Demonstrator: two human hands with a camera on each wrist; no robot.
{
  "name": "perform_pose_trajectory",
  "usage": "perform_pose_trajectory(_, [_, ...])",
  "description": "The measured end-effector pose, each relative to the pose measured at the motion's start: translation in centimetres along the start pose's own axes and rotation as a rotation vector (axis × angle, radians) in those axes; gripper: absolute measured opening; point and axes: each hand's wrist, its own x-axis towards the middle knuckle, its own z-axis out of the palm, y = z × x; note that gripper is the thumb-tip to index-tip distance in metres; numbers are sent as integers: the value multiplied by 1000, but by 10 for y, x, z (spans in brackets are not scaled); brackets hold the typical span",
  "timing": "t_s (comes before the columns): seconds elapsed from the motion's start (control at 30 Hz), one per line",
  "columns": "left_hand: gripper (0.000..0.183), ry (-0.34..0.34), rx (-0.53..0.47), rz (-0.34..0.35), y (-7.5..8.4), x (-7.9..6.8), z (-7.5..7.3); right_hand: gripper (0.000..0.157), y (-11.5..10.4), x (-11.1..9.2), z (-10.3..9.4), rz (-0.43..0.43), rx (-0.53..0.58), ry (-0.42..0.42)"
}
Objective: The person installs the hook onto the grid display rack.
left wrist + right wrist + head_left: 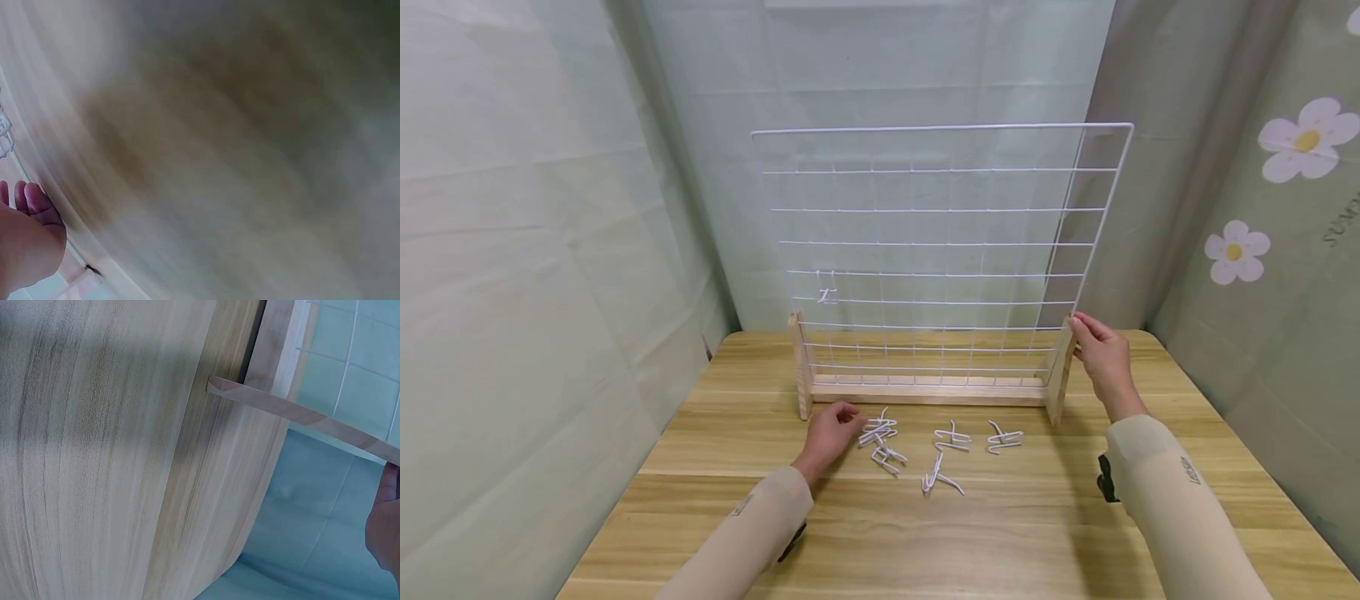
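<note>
Brown wooden surface (1015, 533) has open room at the bottom, less by its back edge. Mid-frame, a white wire rack (938, 273) could tip if pulled. The right grip (1103, 354) pinches its pale wood foot (1058, 379); the left grip (832, 433), loose, is just beside white bent-wire hooks (880, 431), lower middle; piled ones may tangle.

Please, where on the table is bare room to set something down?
Bare: the table in front of the hooks, between the sleeves; also left of the left hand, and right of the right hand. Crowded: in front of the rack, where hooks lie beside the left hand.
</note>
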Motion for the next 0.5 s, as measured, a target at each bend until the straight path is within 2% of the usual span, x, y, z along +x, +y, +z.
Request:
perform_pose_trajectory(0.33, [21, -26, -20, 59, -1, -6, -1, 57, 0, 0, -1, 24, -23, -13])
perform_pose_trajectory(0.5, [28, -52, -39, 41, 1, -8, -1, 58, -1, -1, -1, 32, -18, -14])
